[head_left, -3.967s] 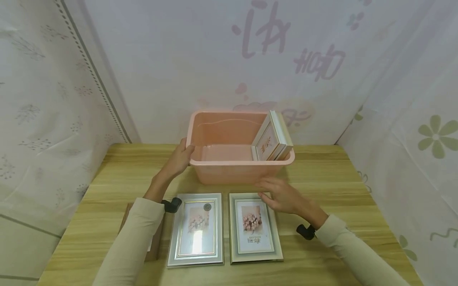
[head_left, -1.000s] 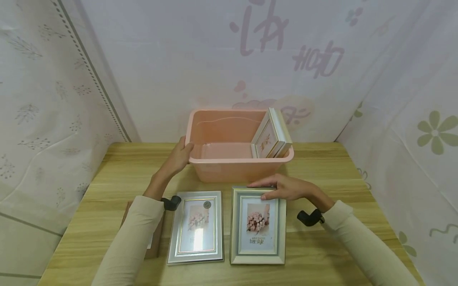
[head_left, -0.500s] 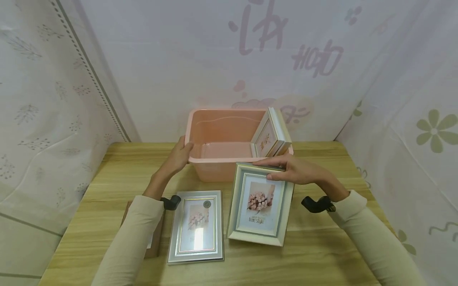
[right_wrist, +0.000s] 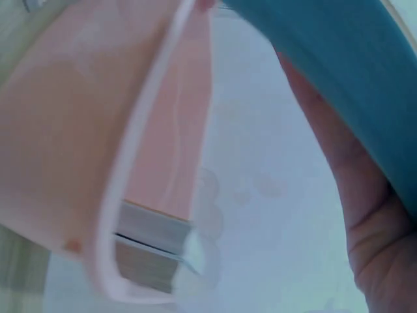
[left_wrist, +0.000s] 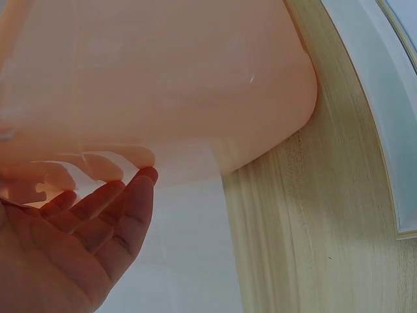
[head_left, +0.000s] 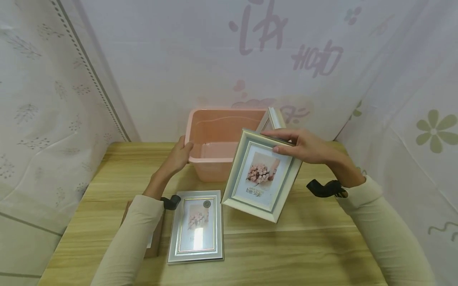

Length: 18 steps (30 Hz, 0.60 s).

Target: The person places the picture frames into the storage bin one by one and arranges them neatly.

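Note:
My right hand (head_left: 309,147) pinches a cream and grey-green picture frame (head_left: 261,174) by its top edge, thumb on the front. The frame hangs tilted above the table, before the right part of a pink plastic bin (head_left: 211,169). In the right wrist view the frame's blue-looking edge (right_wrist: 326,72) lies against the hand. My left hand (head_left: 177,157) grips the bin's left rim, thumb on top; the left wrist view shows the fingers (left_wrist: 130,215) against the outer wall. Inside the bin, whitish picture frames (head_left: 275,117) lean at the right end, mostly hidden behind the held frame.
A silver picture frame (head_left: 196,226) lies face up on the wooden table (head_left: 304,254). Left of it, a brown frame-like object (head_left: 154,242) is partly covered by the left sleeve. Patterned cloth (head_left: 171,59) hangs behind and at both sides.
The right hand took hold of the cream picture frame, lifted it off the table and carried it up and forward to the bin, tilting it. The left hand stayed on the rim.

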{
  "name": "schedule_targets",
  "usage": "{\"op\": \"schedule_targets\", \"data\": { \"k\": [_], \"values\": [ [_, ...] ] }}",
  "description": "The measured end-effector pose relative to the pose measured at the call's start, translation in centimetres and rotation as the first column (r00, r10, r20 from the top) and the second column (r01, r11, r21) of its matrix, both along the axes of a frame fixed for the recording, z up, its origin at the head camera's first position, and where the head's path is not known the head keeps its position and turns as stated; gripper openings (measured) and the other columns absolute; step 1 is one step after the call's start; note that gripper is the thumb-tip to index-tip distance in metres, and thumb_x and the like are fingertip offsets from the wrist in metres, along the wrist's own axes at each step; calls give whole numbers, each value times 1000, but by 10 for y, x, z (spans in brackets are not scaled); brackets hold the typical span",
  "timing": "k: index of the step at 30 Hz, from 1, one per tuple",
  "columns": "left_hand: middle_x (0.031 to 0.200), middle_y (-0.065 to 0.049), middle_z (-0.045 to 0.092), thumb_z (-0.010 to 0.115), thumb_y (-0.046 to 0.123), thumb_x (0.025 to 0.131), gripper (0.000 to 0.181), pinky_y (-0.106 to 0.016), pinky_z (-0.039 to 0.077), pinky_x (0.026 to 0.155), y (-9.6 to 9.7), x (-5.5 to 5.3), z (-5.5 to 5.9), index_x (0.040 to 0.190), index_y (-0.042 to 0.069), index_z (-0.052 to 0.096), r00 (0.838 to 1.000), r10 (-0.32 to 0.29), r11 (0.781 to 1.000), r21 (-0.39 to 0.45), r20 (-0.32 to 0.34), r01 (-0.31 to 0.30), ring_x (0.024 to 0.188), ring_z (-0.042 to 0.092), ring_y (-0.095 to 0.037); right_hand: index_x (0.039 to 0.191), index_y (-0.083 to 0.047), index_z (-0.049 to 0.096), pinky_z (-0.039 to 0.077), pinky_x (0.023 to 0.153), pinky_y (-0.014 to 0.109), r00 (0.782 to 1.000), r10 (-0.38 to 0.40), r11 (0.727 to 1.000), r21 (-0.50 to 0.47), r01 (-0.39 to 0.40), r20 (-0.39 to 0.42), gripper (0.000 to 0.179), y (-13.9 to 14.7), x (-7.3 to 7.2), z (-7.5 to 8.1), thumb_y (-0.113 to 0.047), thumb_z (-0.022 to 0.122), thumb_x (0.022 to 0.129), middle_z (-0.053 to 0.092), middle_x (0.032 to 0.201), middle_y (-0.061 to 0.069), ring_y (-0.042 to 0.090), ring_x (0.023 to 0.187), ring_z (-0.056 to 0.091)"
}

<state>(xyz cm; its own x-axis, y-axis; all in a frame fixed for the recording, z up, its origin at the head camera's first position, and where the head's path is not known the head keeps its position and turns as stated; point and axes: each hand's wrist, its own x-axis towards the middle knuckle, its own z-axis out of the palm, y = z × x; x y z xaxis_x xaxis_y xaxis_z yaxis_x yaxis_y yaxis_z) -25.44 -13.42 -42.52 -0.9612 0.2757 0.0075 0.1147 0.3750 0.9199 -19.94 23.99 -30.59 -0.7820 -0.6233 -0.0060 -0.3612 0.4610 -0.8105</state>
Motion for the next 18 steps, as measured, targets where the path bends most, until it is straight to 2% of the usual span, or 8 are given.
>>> {"op": "schedule_targets", "data": {
  "k": [4,10,14,18],
  "values": [
    [107,-21,51,27,22,108,47,-29,48,64,-1,0,0,146,-7,25,1000,2,1000,-9,-5,-2,78,53,-22,147,-14,49,59,60,37,998,-54,998,33,55,-36,49,0,-1,14,-13,60,100,62,107,20,21,72,69],
    [109,-22,51,27,22,108,49,-35,49,67,-1,-1,-1,147,-7,23,1000,2,1000,-24,-10,-2,81,53,-23,145,-14,51,58,58,36,988,-97,995,-1,98,-123,47,1,-7,27,-12,60,99,61,112,20,21,72,69],
    [110,-23,52,27,22,108,50,-37,50,67,0,0,-1,148,-7,22,1000,3,1000,-22,-21,-4,81,54,-25,145,-15,53,59,59,37,981,-150,989,-34,147,-123,46,0,-11,30,-12,60,99,63,118,19,22,74,69],
    [111,-23,52,27,23,108,50,-36,50,67,0,0,-1,148,-7,23,1000,13,1000,-23,-19,-13,82,55,-24,145,-19,52,59,60,39,973,-208,978,-55,203,-100,47,-1,-14,34,-13,60,99,66,112,20,24,73,70]
  ]
}}
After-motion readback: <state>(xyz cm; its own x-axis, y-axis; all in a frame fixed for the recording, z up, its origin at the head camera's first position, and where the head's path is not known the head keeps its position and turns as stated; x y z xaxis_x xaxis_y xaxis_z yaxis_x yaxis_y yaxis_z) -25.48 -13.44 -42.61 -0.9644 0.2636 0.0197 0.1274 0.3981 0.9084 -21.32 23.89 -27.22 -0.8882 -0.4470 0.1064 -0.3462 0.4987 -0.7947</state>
